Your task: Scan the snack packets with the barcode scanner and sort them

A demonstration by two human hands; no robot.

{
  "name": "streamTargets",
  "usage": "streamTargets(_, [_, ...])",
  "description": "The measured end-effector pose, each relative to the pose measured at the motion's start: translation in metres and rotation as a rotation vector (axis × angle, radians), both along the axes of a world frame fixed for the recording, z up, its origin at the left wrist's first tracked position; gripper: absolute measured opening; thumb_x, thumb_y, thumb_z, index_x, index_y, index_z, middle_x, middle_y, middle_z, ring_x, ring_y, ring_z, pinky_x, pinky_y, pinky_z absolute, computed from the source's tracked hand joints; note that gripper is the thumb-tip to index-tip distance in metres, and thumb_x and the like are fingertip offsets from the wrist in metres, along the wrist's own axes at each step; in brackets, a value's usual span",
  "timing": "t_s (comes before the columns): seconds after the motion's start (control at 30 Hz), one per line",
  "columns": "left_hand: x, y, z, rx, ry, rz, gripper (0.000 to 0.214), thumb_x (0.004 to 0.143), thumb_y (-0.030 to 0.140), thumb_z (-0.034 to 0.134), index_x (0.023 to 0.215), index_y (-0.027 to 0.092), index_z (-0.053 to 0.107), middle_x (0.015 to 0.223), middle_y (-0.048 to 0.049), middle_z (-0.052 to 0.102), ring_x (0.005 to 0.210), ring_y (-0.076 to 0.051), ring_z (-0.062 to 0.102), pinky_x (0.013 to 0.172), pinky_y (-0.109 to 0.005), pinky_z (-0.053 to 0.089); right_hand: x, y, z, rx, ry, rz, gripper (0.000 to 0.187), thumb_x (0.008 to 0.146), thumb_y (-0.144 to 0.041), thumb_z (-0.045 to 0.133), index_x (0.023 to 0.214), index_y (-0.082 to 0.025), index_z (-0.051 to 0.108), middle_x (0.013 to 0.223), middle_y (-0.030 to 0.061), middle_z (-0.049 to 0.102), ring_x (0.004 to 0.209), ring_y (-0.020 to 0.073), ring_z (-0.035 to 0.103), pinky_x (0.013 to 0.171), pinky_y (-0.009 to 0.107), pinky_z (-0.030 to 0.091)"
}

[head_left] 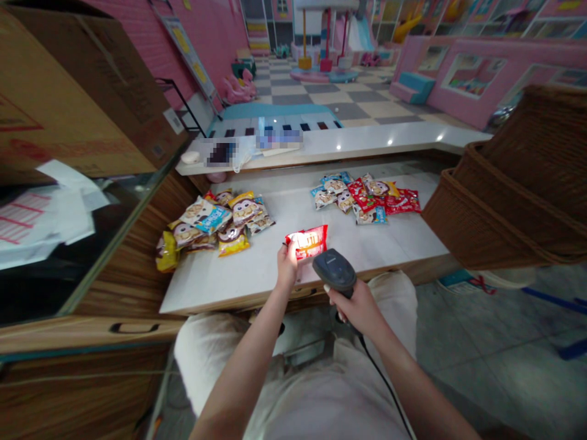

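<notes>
My left hand (287, 267) grips a red snack packet (314, 242) by its left end, just above the white desk (293, 214). Bright light from the scanner washes out part of its surface. Wrapped round the handle of a dark grey barcode scanner (334, 271) is my right hand (355, 305); the scanner's head points at the packet, a short way apart from it. A black cable trails from the handle past my right forearm. To the left lies a pile of yellow, white and blue snack packets (232, 223). Another pile with red, blue and yellow packets (367, 197) lies to the right.
A large cardboard box (105, 79) and loose papers (50, 214) stand at the left. Stacked wicker baskets (509, 195) overhang the desk's right end. A raised white ledge (367, 139) runs behind the desk, carrying a few items. A play area lies beyond.
</notes>
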State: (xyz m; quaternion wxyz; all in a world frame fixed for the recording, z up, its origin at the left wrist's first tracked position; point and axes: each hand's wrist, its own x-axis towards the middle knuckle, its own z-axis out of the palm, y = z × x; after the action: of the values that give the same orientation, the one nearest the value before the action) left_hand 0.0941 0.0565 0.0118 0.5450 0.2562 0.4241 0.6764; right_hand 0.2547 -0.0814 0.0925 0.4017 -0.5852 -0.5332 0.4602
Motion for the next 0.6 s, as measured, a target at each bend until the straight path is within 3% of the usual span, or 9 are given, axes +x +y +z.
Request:
streamTargets(0.1, [0.000, 0.000, 0.002, -0.012, 0.000, 0.002, 0.050, 0.074, 0.061, 0.088, 0.096, 0.017, 0.079, 0.090, -0.0079, 0.083, 0.083, -0.024, 0.080, 0.078, -0.032, 0.063, 0.000, 0.000, 0.001, 0.004, -0.007, 0.000, 0.027, 0.085, -0.041, 0.069, 0.066, -0.024, 0.060, 0.041, -0.0036, 0.054, 0.033, 0.0143, 0.051, 0.042, 0.025, 0.043])
streamTargets(0.27, [-0.004, 0.002, -0.003, -0.032, 0.013, 0.044, 0.048, 0.071, 0.059, 0.091, 0.075, 0.018, 0.067, 0.064, 0.0019, 0.070, 0.062, -0.015, 0.069, 0.061, -0.024, 0.053, -0.001, 0.001, 0.003, -0.006, 0.011, -0.021, 0.024, 0.082, -0.042, 0.069, 0.068, -0.023, 0.062, 0.040, -0.0039, 0.053, 0.032, 0.0145, 0.050, 0.041, 0.025, 0.042])
streamTargets(0.37, [-0.003, 0.001, -0.001, -0.037, 0.002, 0.044, 0.050, 0.069, 0.060, 0.091, 0.074, 0.018, 0.065, 0.066, 0.0019, 0.070, 0.062, -0.014, 0.067, 0.062, -0.024, 0.052, 0.000, 0.000, 0.002, -0.009, 0.021, -0.021, 0.025, 0.083, -0.042, 0.069, 0.067, -0.023, 0.062, 0.040, -0.0039, 0.053, 0.033, 0.0142, 0.050, 0.041, 0.025, 0.043])
streamTargets(0.5, [-0.008, 0.003, 0.013, -0.046, -0.030, 0.063, 0.050, 0.071, 0.063, 0.087, 0.085, 0.017, 0.072, 0.080, -0.0033, 0.077, 0.072, -0.017, 0.071, 0.067, -0.025, 0.054, 0.002, 0.000, -0.004, -0.019, 0.041, -0.032, 0.025, 0.083, -0.041, 0.070, 0.068, -0.023, 0.062, 0.040, -0.0046, 0.053, 0.033, 0.0142, 0.051, 0.041, 0.024, 0.043])
streamTargets(0.6, [-0.032, 0.015, 0.034, 0.011, 0.049, 0.162, 0.052, 0.075, 0.067, 0.081, 0.089, 0.018, 0.071, 0.083, -0.0038, 0.076, 0.078, -0.019, 0.072, 0.071, -0.027, 0.056, 0.005, 0.001, -0.007, -0.027, 0.051, -0.038, 0.024, 0.082, -0.042, 0.070, 0.069, -0.022, 0.064, 0.040, -0.0047, 0.053, 0.034, 0.0148, 0.052, 0.042, 0.024, 0.045])
